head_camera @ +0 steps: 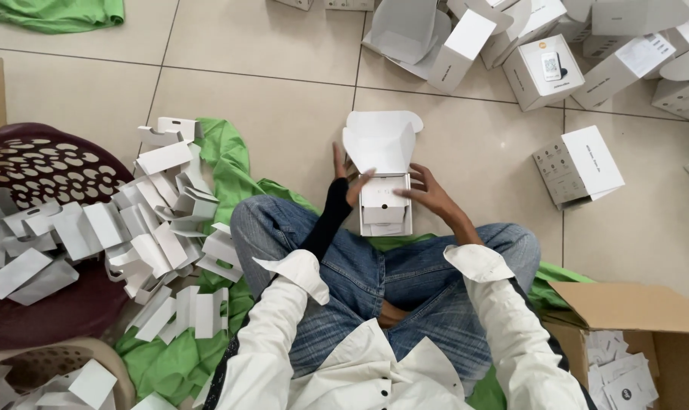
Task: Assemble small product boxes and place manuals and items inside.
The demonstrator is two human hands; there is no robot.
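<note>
- The fingers (360,184) of the left hand (347,176) are spread, tips resting on the near left corner of the small white box (385,205); they grip nothing.
- The right hand (428,191) is open too, fingertips on the box's right edge, pinching nothing I can see.
- The box sits on the floor tiles (268,99) between both hands, just ahead of the knees (375,258), long axis running away from the person, raised lid (381,140) at the far end.
- Both hands touch it about equally close.
- Left: a heap of white card inserts (132,228) on green cloth (231,163).
- Far right: more white boxes (545,72).
</note>
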